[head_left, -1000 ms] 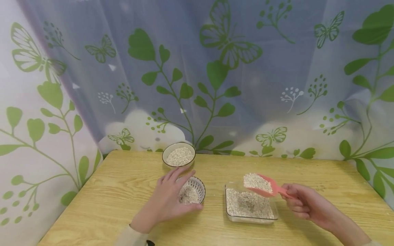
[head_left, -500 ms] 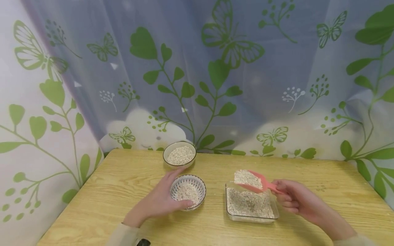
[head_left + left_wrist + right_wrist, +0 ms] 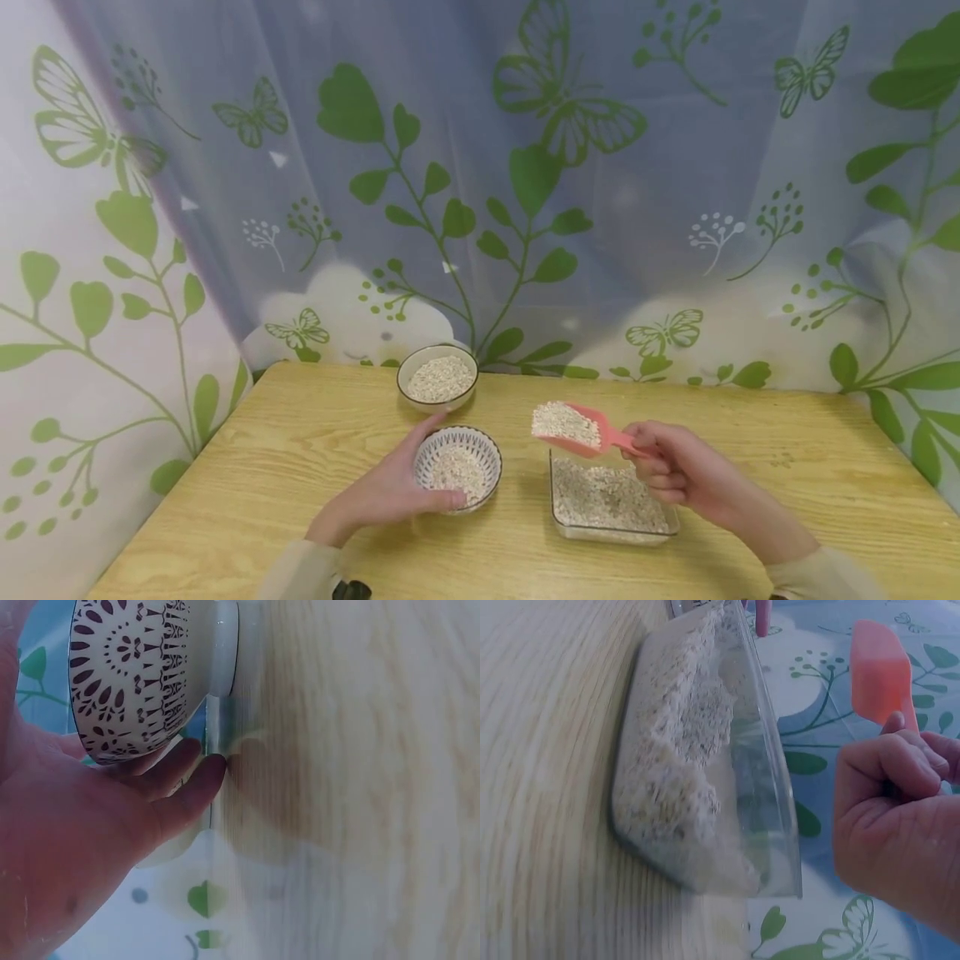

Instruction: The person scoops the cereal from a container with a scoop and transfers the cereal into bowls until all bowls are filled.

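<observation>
The right hand [image 3: 678, 471] holds a pink scoop [image 3: 573, 429] by its handle, with the fingers curled tight around it. The scoop is heaped with oats and hangs in the air between the patterned bowl [image 3: 459, 467] and the clear glass dish [image 3: 609, 500], just over the dish's left edge. The left hand [image 3: 390, 492] cups the near side of the patterned bowl, its fingers bent around the wall. That bowl has some oats in it. A second bowl [image 3: 438, 378], plain with a dark rim, sits farther back on the wooden table [image 3: 787, 467] and is full of oats.

The head view shows the oats piled on the scoop. The right wrist view shows only the scoop's pink back [image 3: 881, 671] and the fingers [image 3: 900, 761] folded over the handle, plus the oats heaped against the glass wall of the dish [image 3: 769, 787]. The left wrist view shows the dark pattern on the outside of the bowl [image 3: 135, 671] and the fingertips [image 3: 199, 776] touching the table beside its foot.
</observation>
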`<state>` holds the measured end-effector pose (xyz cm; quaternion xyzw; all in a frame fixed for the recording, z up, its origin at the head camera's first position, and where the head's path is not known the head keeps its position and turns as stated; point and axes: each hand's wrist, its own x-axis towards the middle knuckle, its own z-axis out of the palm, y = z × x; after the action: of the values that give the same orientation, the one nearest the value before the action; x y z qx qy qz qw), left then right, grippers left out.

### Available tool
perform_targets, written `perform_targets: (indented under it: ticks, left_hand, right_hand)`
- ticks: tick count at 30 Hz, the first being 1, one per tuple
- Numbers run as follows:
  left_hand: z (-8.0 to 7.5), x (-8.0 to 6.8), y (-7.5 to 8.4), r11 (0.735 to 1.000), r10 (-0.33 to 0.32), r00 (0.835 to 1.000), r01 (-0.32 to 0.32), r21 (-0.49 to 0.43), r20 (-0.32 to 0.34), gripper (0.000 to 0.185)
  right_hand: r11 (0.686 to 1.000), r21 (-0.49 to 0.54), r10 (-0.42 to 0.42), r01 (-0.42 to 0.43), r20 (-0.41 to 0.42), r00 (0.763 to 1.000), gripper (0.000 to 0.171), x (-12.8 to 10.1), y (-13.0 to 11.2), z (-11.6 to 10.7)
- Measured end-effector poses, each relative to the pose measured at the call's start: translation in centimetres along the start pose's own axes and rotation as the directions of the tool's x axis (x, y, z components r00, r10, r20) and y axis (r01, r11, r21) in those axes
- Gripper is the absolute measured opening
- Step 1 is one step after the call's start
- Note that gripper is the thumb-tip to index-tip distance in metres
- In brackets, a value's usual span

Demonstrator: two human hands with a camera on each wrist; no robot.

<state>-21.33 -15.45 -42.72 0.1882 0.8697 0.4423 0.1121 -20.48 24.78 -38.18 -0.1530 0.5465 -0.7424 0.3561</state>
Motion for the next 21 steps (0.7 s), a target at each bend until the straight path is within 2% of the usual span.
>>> perform_targets:
  ticks: [7, 16, 21]
  left_hand:
    - [0.2, 0.1, 0.0, 1.000, -0.007, 1.000, 0.007, -0.027, 0.018, 0.127]
    - [0.3, 0.3, -0.4, 0.998, 0.038, 0.999, -0.038, 0.042, 0.021, 0.129]
    - [0.2, 0.4, -0.6, 0.999, 0.022, 0.999, -0.024, 0.045, 0.034, 0.127]
  right_hand:
    - [0.999, -0.047, 0.005, -0.009, -0.070, 0.998, 0.014, 1.4, -0.2, 1.2]
    - [0.990, -0.140, 0.010, -0.033, -0.163, 0.987, 0.012, 3.1, -0.2, 2.9]
    - [0.984, -0.171, 0.015, -0.047, -0.187, 0.982, 0.014, 4.0, 0.0, 3.7]
